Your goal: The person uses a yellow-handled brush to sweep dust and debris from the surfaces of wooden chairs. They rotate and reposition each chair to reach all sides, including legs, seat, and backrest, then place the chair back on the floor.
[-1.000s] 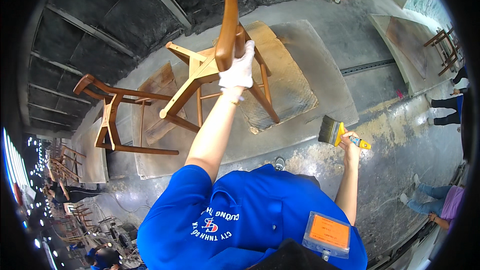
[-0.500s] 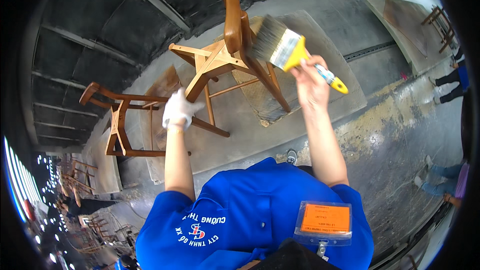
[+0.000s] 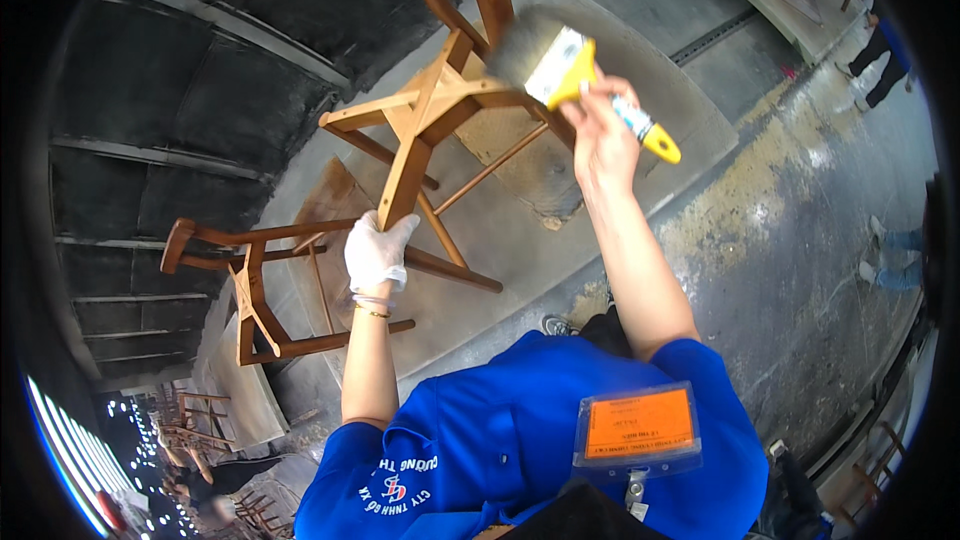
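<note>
My right hand [image 3: 606, 140], bare, is closed round the handle of a wide paintbrush [image 3: 562, 67] with a yellow grip. The dark bristles, blurred by motion, are at the curved back of a brown wooden chair frame [image 3: 408, 175]. This chair has no seat on it, and its crossed seat braces show. My left hand [image 3: 378, 252], in a white glove, grips the near corner of the chair frame at the top of a leg. The fingertips of that hand are partly hidden behind the wood.
A second seatless wooden chair [image 3: 246, 300] stands at the left. Stained boards [image 3: 660, 90] lie under and behind the chairs. A dark panelled wall [image 3: 180, 70] rises at the far left. Other people's legs [image 3: 890, 255] show at the right edge.
The chair frame has turned and tilted, its near corner shifting right and down with my left hand. My right hand has brought the brush slightly left, still beside the chair's back.
</note>
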Demonstrator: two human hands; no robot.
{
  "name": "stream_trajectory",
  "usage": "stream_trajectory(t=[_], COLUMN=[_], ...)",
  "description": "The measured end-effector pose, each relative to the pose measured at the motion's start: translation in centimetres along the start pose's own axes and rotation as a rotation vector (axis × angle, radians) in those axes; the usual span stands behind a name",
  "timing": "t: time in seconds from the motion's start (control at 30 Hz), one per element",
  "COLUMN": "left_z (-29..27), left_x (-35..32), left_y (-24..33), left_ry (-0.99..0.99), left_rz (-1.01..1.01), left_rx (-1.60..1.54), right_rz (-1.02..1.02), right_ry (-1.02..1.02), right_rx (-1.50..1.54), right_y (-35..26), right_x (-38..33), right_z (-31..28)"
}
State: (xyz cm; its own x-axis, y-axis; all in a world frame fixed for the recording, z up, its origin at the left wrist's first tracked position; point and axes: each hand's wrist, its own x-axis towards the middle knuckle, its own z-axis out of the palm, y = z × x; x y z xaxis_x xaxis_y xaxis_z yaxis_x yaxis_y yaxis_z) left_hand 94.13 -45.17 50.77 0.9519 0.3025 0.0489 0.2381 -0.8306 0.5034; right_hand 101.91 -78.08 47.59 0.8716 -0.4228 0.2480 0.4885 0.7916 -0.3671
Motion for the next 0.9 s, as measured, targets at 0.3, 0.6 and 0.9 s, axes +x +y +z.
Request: stream_trajectory(t=[0.3, 0.6, 0.9], left_z=[-4.7, -3.0, -1.8], left_x=[3.6, 12.3, 19.3], left_y=[4.4, 1.8, 1.4], left_ry=[-0.104, 0.378, 0.516], left_rz=[-0.08, 0.297, 0.399], left_rx=[-0.211, -0.132, -0.174], right_rz=[0.155, -0.315, -0.092], right_ry=[0.539, 0.361, 0.875], right_rx=[-0.326, -0.945, -0.966], right_y=[4.9, 11.7, 7.6], right_x=[-0.4, 2.0, -3.1], right_z=[-14.2, -9.1, -24.9])
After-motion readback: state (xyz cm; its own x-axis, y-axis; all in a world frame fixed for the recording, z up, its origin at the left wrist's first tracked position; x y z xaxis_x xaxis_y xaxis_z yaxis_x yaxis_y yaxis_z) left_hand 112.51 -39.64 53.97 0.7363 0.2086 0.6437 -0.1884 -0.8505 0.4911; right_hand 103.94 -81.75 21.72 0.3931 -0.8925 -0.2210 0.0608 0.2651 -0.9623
